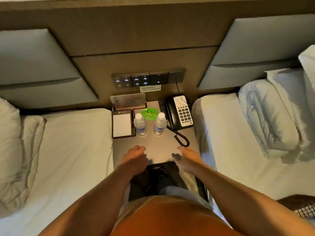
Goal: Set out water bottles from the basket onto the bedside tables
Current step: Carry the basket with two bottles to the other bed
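Two clear water bottles with white caps stand upright side by side on the grey bedside table (158, 147): the left bottle (140, 124) next to a notepad, the right bottle (159, 123) next to the phone. My left hand (134, 159) hovers over the table's near edge, fingers curled loosely, holding nothing. My right hand (186, 159) hangs beside it with fingers apart, also holding nothing. Both hands are well short of the bottles. A woven basket (303, 208) shows partly at the lower right edge on the right bed.
A black notepad holder (121, 124), a green leaf coaster (150, 113), a card stand (127, 100), a remote and a black phone (180, 113) with coiled cord (180, 138) crowd the table's back. Beds with white sheets flank it. A switch panel (148, 79) is on the wall.
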